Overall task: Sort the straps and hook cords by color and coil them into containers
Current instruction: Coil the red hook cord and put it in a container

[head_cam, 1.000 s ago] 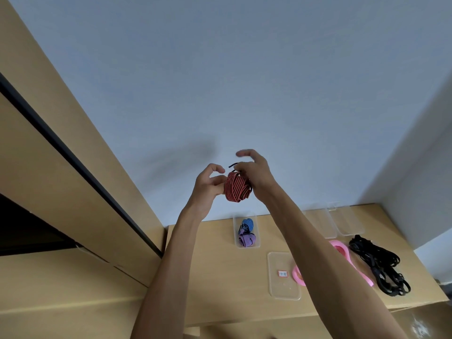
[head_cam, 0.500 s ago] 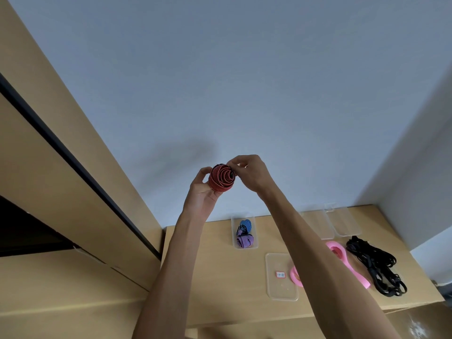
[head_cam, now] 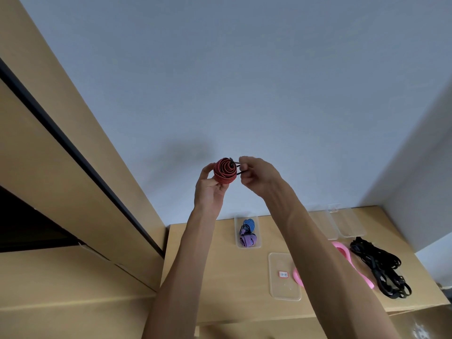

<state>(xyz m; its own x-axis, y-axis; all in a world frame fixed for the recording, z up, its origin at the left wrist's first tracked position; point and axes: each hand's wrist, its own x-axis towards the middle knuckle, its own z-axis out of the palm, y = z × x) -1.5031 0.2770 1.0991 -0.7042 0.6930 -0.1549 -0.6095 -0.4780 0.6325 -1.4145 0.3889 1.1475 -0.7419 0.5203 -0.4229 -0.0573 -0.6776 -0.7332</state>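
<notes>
the red coil (head_cam: 225, 170) is being cupped by the left hand (head_cam: 209, 185); its black hook end (head_cam: 238, 167), pointing right, is being pinched by the right hand (head_cam: 256, 174).

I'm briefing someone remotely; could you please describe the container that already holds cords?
On the wooden table, look near the wall. The clear container there holds a blue coil and a purple coil; the other clear trays look empty.

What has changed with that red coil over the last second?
The red coil has turned to show its spiral face and shifted toward the left hand, which now cups it. The right hand moved off its side and pinches the black hook end. The blue and purple coils stayed in their container.
</notes>
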